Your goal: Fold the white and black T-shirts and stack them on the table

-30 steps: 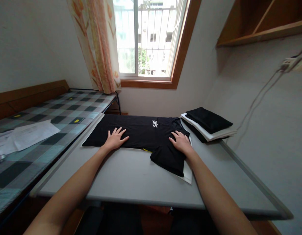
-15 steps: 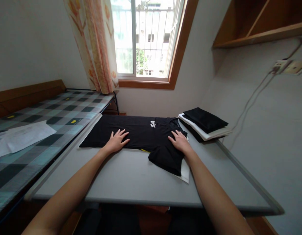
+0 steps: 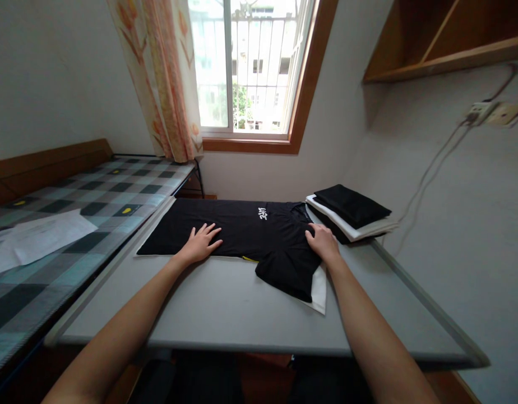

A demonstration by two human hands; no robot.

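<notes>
left hand (image 3: 199, 244): spread flat on black T-shirt (image 3: 242, 227) | right hand (image 3: 323, 242): grip seemingly pinching shirt edge

T-shirt (image 3: 242, 230) on table (image 3: 225, 303)

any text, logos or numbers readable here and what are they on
White print on the chest of the black t-shirt: a few characters, seen sideways and too small to read for sure.
Yellow marks on the checked bedcover: too small to tell if they are text.
White paper on the bed: no legible writing.
Nothing else carries text.
</notes>
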